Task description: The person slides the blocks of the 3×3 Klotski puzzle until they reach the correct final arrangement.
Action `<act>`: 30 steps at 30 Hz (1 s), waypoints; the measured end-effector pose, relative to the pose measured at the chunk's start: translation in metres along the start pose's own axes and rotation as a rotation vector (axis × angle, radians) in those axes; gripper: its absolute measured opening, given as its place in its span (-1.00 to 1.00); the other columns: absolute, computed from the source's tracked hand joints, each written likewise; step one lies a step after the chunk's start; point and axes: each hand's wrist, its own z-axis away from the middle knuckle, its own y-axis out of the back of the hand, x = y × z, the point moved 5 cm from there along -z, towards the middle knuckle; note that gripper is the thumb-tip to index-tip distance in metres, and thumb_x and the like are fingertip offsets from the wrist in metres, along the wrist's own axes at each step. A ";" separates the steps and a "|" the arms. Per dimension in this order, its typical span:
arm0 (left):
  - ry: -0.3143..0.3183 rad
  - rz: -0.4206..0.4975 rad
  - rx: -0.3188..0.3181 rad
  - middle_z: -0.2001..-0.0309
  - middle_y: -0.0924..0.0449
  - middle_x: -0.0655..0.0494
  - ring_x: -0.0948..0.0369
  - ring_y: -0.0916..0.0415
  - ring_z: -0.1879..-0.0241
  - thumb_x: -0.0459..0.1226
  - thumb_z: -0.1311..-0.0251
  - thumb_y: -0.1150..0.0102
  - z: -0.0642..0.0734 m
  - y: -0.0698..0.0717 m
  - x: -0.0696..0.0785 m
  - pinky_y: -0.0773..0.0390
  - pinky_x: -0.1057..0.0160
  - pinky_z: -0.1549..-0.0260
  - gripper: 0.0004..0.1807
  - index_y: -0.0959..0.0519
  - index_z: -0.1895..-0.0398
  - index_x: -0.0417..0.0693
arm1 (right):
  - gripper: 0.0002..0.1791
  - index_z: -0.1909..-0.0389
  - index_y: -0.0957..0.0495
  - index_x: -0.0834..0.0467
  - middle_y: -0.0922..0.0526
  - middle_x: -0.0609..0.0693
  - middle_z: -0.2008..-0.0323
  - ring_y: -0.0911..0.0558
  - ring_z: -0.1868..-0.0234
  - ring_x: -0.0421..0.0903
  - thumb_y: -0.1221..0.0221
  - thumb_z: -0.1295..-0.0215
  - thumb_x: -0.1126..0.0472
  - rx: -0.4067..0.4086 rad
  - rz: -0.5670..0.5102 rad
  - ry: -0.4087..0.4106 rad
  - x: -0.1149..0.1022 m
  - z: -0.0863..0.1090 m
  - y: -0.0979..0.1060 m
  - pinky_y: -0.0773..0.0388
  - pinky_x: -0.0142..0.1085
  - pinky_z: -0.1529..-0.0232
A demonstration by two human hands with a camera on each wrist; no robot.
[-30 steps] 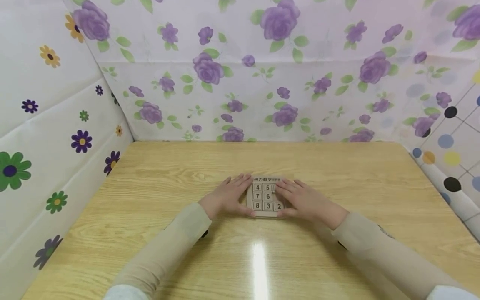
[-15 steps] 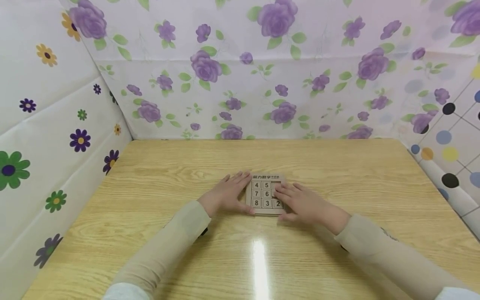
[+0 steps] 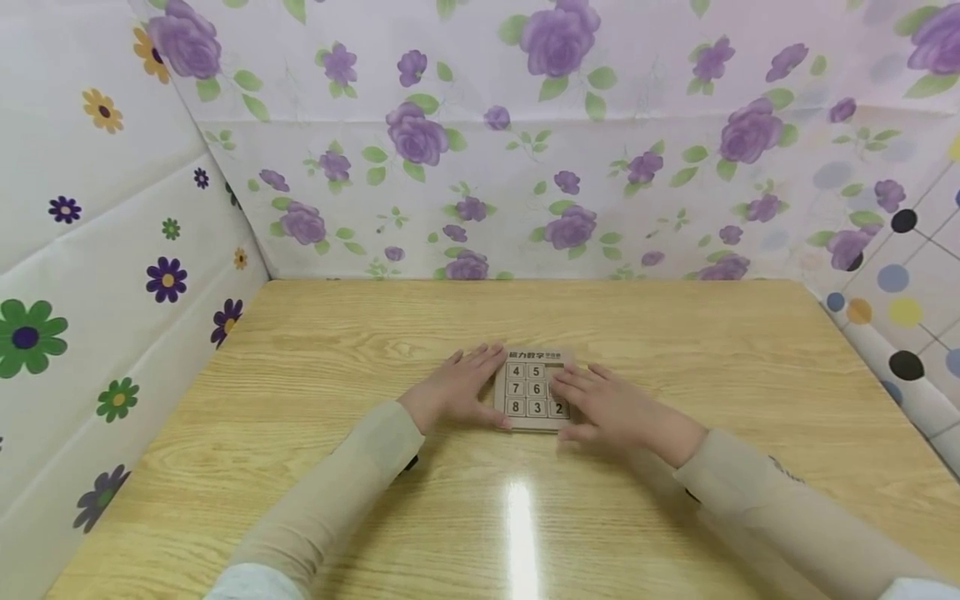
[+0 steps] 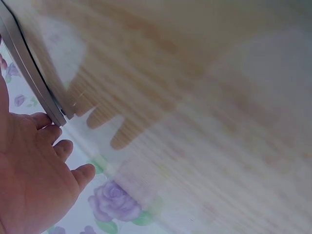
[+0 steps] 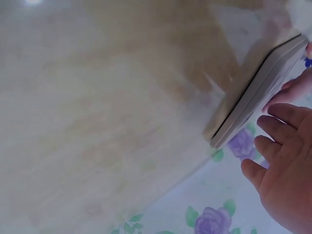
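A flat sliding number puzzle (image 3: 525, 425) lies on the table, its numbered tiles facing up and dark lettering along its far edge. The tiles 4, 5, 7, 6, 8, 3 and 2 can be read. My left hand (image 3: 453, 392) rests along the puzzle's left side, index fingertip at the far corner and thumb at the near corner. Fingertips of my right hand (image 3: 618, 408) lie on the right column, above the 2 tile (image 3: 558, 408), hiding what is under them. Its thumb sits by the near right corner. In both wrist views the fingers look relaxed, near the puzzle's edge.
The wood-grain table (image 3: 360, 333) is glossy and reflects a light near its front. Behind it hangs a sheet with purple flowers (image 3: 570, 225). A daisy-print sheet (image 3: 112, 275) borders the left and a dotted one (image 3: 892, 317) the right.
My right fingertips have shifted slightly toward me down the right column, uncovering a dark strip at its far end. The right thumb has moved off the 2 tile. My left hand stays put.
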 end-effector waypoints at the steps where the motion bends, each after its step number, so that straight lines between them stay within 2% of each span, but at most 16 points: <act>1: -0.001 0.004 0.001 -0.54 0.30 0.12 0.13 0.32 -0.51 0.40 0.08 -0.13 0.000 0.000 0.000 0.24 0.00 -0.47 0.25 0.20 -0.53 0.01 | -0.17 -0.36 -0.24 0.29 -0.26 0.20 -0.38 -0.17 -0.42 0.19 -0.04 -0.29 -0.25 0.001 -0.004 0.000 0.001 -0.002 0.000 -0.09 0.14 -0.40; 15: 0.000 -0.008 0.002 -0.54 0.29 0.13 0.13 0.31 -0.51 0.42 0.10 -0.12 -0.003 -0.003 -0.003 0.24 -0.01 -0.46 0.26 0.19 -0.53 0.00 | -0.13 -0.39 -0.19 0.27 -0.21 0.17 -0.41 -0.14 -0.44 0.15 -0.04 -0.27 -0.28 -0.031 -0.067 0.008 0.003 -0.026 -0.001 -0.04 0.08 -0.44; 26: 0.003 0.010 0.008 -0.54 0.30 0.15 0.14 0.31 -0.51 0.42 0.11 -0.13 -0.002 -0.001 -0.002 0.24 0.01 -0.47 0.26 0.20 -0.53 0.03 | -0.15 -0.38 -0.22 0.26 -0.23 0.15 -0.40 -0.14 -0.44 0.15 -0.03 -0.28 -0.27 -0.062 -0.086 -0.039 0.015 -0.014 0.000 -0.01 0.13 -0.43; 30: -0.002 0.024 0.010 -0.54 0.28 0.13 0.13 0.30 -0.51 0.40 0.10 -0.15 0.000 -0.001 -0.001 0.23 0.00 -0.47 0.25 0.18 -0.53 0.01 | -0.16 -0.36 -0.25 0.27 -0.26 0.17 -0.39 -0.16 -0.43 0.16 -0.03 -0.28 -0.27 -0.046 -0.069 -0.032 0.017 -0.010 0.000 -0.04 0.14 -0.42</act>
